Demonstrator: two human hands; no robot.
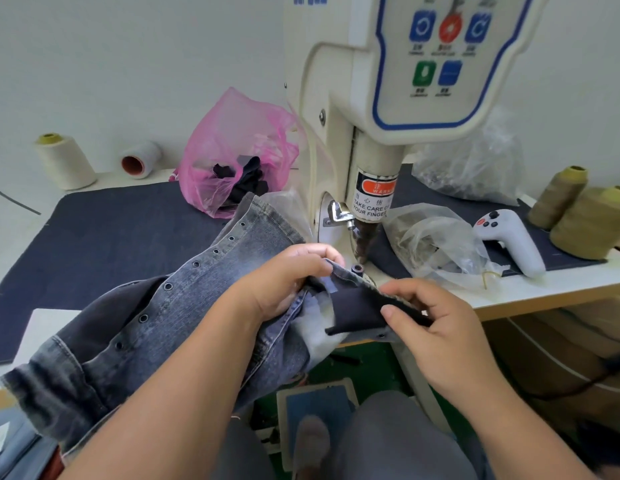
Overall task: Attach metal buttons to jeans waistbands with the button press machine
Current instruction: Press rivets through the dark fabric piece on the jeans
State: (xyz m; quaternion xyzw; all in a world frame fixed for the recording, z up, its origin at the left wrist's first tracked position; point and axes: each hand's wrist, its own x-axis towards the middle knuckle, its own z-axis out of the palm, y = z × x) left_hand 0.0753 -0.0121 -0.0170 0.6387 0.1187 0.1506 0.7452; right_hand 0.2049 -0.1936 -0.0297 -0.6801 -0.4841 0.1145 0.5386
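Button press machine (377,109): cream body, tapered punch (364,240) hanging just above a dark button (357,269) on the waistband. Faded grey jeans (156,306): draped from the dark table mat (104,220) over the table's front edge (544,299) toward the lap. Left hand (284,282): fingers curled, gripping the waistband just left of the button. Right hand (436,323): thumb and fingers pinching the dark waistband (357,306) end, in front of the edge. Clear plastic bag (436,244) and white controller (509,240) crowd the punch's right; pink bag (239,154) stands back left.

Faded grey jeans (156,327), waistband under cream button press machine (370,133), dark button (357,269) on top.
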